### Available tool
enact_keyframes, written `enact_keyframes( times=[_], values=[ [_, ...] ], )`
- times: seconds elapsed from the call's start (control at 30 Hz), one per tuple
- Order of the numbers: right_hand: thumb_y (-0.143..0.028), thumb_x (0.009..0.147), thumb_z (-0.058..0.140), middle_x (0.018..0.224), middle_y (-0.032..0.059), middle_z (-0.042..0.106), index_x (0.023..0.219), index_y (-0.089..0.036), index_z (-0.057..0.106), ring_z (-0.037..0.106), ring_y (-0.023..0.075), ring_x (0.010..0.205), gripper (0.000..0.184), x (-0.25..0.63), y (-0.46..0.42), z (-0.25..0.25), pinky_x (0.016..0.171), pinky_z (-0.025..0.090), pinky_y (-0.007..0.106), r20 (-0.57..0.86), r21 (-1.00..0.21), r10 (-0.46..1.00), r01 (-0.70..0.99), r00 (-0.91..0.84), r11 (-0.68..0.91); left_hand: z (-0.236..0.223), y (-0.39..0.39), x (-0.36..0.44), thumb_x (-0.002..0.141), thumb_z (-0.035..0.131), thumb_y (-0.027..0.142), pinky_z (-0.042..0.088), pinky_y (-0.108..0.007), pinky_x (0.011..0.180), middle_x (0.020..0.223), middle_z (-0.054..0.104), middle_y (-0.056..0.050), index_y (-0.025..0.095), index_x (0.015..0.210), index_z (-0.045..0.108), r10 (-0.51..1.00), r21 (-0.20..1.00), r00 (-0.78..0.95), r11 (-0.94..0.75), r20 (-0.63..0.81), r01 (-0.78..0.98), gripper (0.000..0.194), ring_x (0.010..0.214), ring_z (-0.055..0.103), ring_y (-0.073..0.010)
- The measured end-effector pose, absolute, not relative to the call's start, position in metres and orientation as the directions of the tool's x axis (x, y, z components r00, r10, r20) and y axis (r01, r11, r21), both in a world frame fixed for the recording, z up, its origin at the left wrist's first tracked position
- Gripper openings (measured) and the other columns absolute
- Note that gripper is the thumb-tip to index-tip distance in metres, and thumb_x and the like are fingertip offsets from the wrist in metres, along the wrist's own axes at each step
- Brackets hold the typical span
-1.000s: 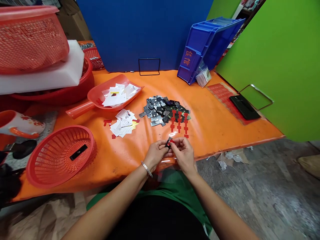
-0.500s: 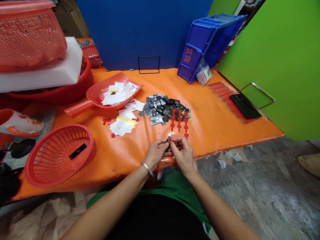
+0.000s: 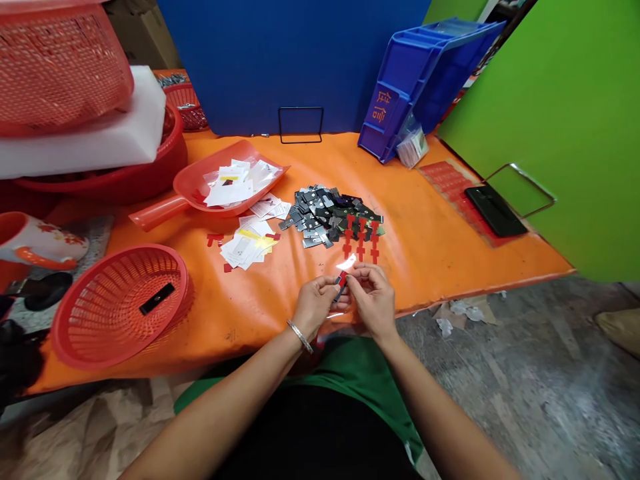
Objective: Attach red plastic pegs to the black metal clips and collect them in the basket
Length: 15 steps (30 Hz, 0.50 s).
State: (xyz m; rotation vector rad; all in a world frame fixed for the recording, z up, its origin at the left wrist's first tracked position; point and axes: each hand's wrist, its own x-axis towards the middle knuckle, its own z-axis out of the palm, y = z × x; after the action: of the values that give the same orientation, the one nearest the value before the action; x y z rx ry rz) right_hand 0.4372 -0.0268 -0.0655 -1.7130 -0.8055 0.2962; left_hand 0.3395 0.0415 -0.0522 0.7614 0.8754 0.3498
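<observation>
My left hand is closed on a small dark metal plate, pinching it between thumb and fingers. On the plate's upper face lies a red sticker. My right hand is closed, its thumb and forefinger at the sticker's right edge; its other fingers curl behind. Just beyond my hands, T-shaped red stickers stand in three columns on a clear sheet. Behind them is a heap of black and silver metal plates. A single black plate lies in the red basket on the left.
A red scoop holds paper slips, with more white slips beside it. A mug stands far left. A blue bin leans at the back; a black phone lies on the right of the orange table.
The plate has turned in my fingers, so its red sticker shows more plainly. My right hand has shifted slightly right and now covers the nearest loose red sticker. The view has moved a little.
</observation>
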Motion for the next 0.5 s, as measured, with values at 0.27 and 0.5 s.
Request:
enact_keyframes(
  times=[0.27,0.5],
  values=[
    [-0.029,0.077,0.062,0.088,0.0055,0.06,0.072,-0.02,0.061,0.058,0.0192,0.087,0.01,0.4378,-0.0251,-0.0627,0.075,0.048,0.032,0.175,-0.934,0.661,0.336,0.73,-0.124,-0.0509,0.0421,0.3384,0.08,0.059,0.007,0.055,-0.022,0.057,0.062,0.066,-0.003,0.009,0.081,0.061,0.558,0.712,0.611,0.702,-0.562,0.014,0.003,0.051,0.062,-0.0092],
    [-0.029,0.076,0.063,0.082,0.0036,0.06,0.072,-0.02,0.061,0.058,0.0175,0.078,0.01,0.4399,-0.0241,-0.0638,0.071,0.048,0.03,0.131,-0.947,0.676,0.293,0.725,-0.13,-0.0484,0.0428,0.3386,0.079,0.059,0.007,0.055,-0.023,0.057,0.063,0.067,-0.004,0.009,0.08,0.061,0.553,0.709,0.609,0.705,-0.569,0.021,0.003,0.053,0.064,-0.0114]
  ],
)
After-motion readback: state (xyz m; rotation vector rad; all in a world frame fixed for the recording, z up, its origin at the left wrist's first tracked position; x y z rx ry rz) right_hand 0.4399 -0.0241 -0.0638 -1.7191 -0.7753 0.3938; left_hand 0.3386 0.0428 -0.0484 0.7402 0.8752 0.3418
